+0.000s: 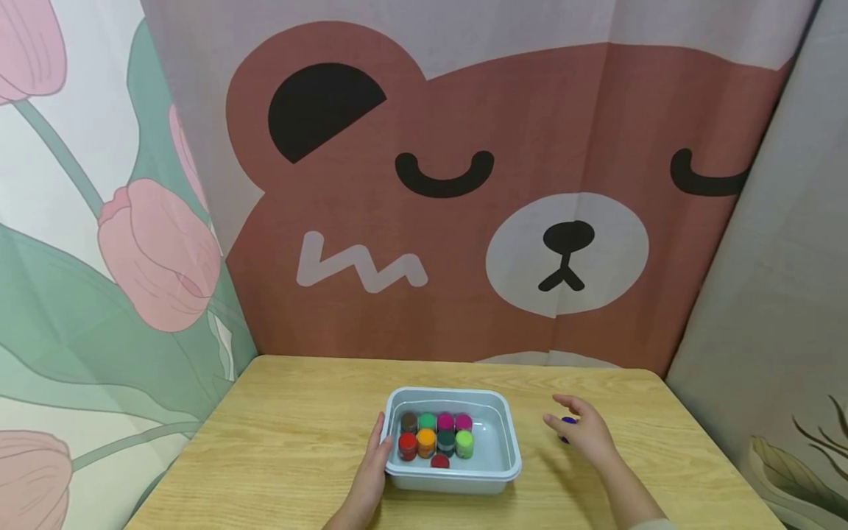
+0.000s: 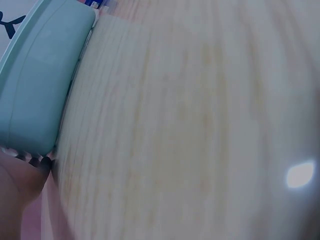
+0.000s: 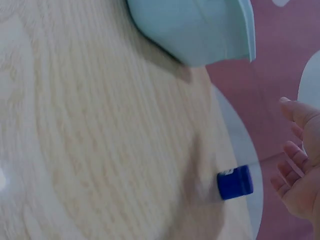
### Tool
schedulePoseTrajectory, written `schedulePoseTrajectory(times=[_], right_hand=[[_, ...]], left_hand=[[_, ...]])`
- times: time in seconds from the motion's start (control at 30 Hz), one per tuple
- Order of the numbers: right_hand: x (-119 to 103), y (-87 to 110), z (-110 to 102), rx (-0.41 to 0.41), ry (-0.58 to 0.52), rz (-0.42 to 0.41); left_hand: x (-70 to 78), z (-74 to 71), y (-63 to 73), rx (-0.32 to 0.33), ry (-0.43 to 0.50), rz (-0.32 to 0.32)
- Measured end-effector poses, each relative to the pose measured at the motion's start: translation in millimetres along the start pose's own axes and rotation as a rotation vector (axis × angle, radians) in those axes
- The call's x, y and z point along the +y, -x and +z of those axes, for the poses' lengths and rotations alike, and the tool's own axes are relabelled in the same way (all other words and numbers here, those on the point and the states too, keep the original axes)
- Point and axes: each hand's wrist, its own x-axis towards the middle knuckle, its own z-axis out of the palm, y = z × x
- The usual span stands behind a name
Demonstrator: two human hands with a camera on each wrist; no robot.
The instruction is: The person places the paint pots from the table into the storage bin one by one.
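A pale blue plastic basin (image 1: 486,482) stands on the table. Small paint-like pots sit in rows inside it, among them a red pot (image 1: 407,444), an orange pot (image 1: 426,442) and a light green pot (image 1: 464,443). One dark red pot (image 1: 440,461) is by the front wall. My left hand (image 1: 369,471) rests against the basin's left side, fingers extended along the wall and thumb by the rim. To the right of the basin my right hand (image 1: 588,433) hovers with spread fingers, holding nothing. A dark blue pot (image 3: 235,183) stands on the table just beyond its fingertips.
The wooden table (image 1: 298,412) has its back edge against a curtain with a bear print (image 1: 464,294). A floral curtain (image 1: 152,258) hangs along the left, and a grey one (image 1: 755,294) along the right.
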Motion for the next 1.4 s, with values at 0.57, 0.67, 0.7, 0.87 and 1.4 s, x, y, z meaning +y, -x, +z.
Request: schedulePoseTrajectory(times=[0.57, 0.67, 0.7, 0.87, 1.4], right_hand=[[41.4, -8.1, 9.2, 0.042, -0.140, 0.132], [44.8, -8.9, 11.7, 0.048, -0.167, 0.154], [45.8, -9.1, 12.5, 0.048, -0.176, 0.162], [50.8, -10.4, 16.1, 0.060, -0.182, 0.172], [56.6, -11.3, 22.2, 0.100, -0.113, 0.183]], left_hand=[[1.2, 0.3, -1.1, 0.005, -0.014, -0.003], [1.6, 0.3, -0.8, 0.008, -0.024, -0.001], [1.6, 0.3, -0.8, 0.009, -0.021, -0.003], [2.5, 0.3, -0.1, 0.009, -0.013, 0.002], [0.0, 0.1, -2.6, 0.016, -0.026, -0.016]])
